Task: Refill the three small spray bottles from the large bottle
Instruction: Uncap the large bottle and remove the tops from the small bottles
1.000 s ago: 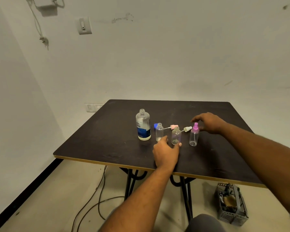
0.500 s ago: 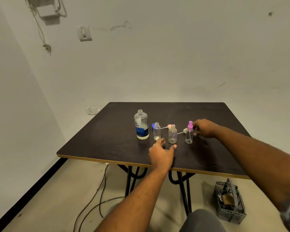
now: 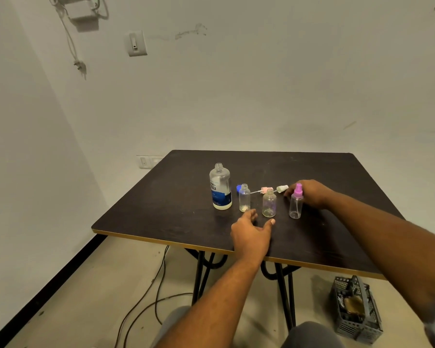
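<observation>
Ok, view: head cam, looking forward and down onto a dark table (image 3: pixel 161 209).
Large bottle (image 3: pixel 220 189): upright, uncapped, clear with a blue label; mid-table, on the left-edge side of the small bottles.
Left small bottle (image 3: pixel 244 198): upright, open neck, just beside the large bottle.
Middle small bottle (image 3: pixel 269 203): upright, open neck, next in the row toward the right edge.
Pink-topped small bottle (image 3: pixel 296 204): upright, sprayer on, the row's right end.
Blue cap (image 3: pixel 238 188): on the table just behind the left small bottle.
Pink spray head (image 3: pixel 264 190): lying flat behind the middle small bottle, dip tube pointing toward the left edge.
White spray head (image 3: pixel 282 188): lying flat beside the pink one, on its right-edge side.
Left hand (image 3: pixel 251 233): palm down near the front edge, fingers loose and spread, nothing in it; fingertips just short of the left small bottle, thumb tip just before the middle one.
Right hand (image 3: pixel 309 193): behind the pink-topped small bottle, fingers curled toward the white spray head; can't tell whether it touches or pinches.
Floor: grey basket (image 3: pixel 357 310) by the front right corner, cables (image 3: pixel 158 292) below the front edge.
</observation>
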